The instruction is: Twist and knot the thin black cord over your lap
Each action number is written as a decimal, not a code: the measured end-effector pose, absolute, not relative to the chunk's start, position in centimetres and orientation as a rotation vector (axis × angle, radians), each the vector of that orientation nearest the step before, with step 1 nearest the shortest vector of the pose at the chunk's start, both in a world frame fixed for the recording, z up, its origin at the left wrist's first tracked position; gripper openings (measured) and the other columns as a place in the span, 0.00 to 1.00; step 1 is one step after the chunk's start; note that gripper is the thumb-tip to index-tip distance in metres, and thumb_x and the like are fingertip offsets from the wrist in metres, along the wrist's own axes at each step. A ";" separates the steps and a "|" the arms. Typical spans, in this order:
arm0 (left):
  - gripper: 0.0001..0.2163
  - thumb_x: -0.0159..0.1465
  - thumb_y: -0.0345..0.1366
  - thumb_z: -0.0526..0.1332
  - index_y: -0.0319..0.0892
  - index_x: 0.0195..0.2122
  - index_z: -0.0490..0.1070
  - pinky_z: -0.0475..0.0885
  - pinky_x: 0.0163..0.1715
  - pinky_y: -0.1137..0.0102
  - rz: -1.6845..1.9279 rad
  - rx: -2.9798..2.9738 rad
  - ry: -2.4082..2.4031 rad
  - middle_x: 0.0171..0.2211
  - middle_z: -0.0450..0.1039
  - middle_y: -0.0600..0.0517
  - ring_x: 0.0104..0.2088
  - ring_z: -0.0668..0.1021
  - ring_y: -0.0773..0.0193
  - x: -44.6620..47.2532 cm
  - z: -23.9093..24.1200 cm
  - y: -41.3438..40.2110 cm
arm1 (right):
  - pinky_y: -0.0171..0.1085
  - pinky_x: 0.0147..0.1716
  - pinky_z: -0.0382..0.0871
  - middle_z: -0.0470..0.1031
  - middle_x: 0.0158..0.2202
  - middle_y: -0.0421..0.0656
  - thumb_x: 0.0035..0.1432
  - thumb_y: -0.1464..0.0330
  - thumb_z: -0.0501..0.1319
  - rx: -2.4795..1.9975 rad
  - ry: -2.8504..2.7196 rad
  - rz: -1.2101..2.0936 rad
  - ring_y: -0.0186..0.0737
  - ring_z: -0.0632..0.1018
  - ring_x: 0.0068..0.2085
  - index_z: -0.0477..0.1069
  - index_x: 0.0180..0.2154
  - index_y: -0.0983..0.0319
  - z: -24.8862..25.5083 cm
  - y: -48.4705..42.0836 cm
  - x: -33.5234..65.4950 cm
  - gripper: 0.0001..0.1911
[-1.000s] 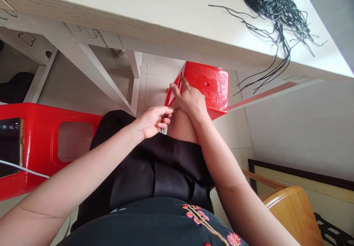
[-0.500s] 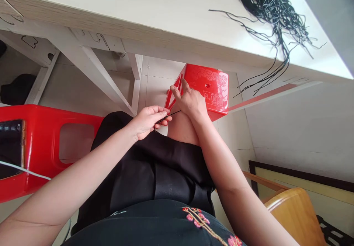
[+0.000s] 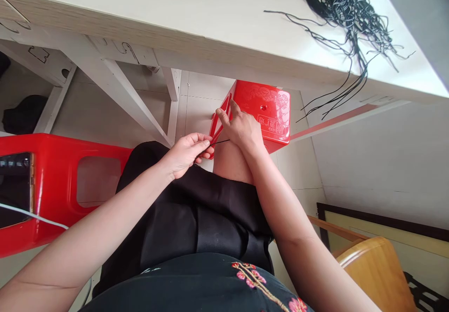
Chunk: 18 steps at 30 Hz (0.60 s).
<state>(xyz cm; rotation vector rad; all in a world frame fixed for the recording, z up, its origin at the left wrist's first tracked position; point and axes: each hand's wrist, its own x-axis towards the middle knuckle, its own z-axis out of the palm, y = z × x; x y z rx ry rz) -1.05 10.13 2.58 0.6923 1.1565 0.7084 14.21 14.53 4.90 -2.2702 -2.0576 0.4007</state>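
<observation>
My left hand (image 3: 187,154) pinches a thin black cord (image 3: 220,141) between thumb and fingers, above the black skirt. The cord runs right, across the bare knee (image 3: 229,162), and its far end disappears under my right hand (image 3: 245,132). That hand lies flat on the knee, thumb and index finger spread and pointing forward. The other fingers are hidden from this angle. On the table above sits a tangled bundle of black cords (image 3: 351,19), several strands hanging over the edge.
A white table (image 3: 157,3) with a wood-look edge spans the top. Beyond the knee stands a red plastic stool (image 3: 273,104). To the left, a phone (image 3: 14,185) and a white cable (image 3: 35,216) rest on another red stool (image 3: 56,171). A wooden chair (image 3: 375,265) is at lower right.
My left hand has shifted very slightly left, and a bit more of the cord shows between the hands. My right hand stays on the knee.
</observation>
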 end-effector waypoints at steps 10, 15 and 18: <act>0.09 0.48 0.30 0.67 0.39 0.31 0.73 0.59 0.20 0.78 0.751 0.797 1.108 0.27 0.70 0.54 0.23 0.71 0.74 -1.3 2.3 10.0 | 0.46 0.40 0.66 0.75 0.45 0.53 0.57 0.43 0.35 -2.254 -2.054 0.388 0.56 0.73 0.47 0.52 0.61 0.61 4.9 14.5 14.3 0.41; 0.09 0.54 0.33 0.62 0.40 0.36 0.71 0.62 0.25 0.75 0.723 0.827 1.123 0.26 0.72 0.53 0.27 0.74 0.69 -1.2 2.3 10.2 | 0.44 0.40 0.66 0.74 0.44 0.53 0.58 0.43 0.35 -2.278 -2.055 0.397 0.55 0.73 0.47 0.51 0.62 0.62 5.0 14.5 14.2 0.41; 0.09 0.56 0.34 0.61 0.40 0.38 0.69 0.62 0.26 0.73 0.721 0.811 1.116 0.23 0.72 0.54 0.26 0.74 0.68 -1.1 2.5 10.1 | 0.44 0.41 0.65 0.74 0.44 0.53 0.58 0.43 0.34 -2.270 -2.059 0.401 0.55 0.73 0.48 0.51 0.62 0.63 4.9 14.5 14.2 0.41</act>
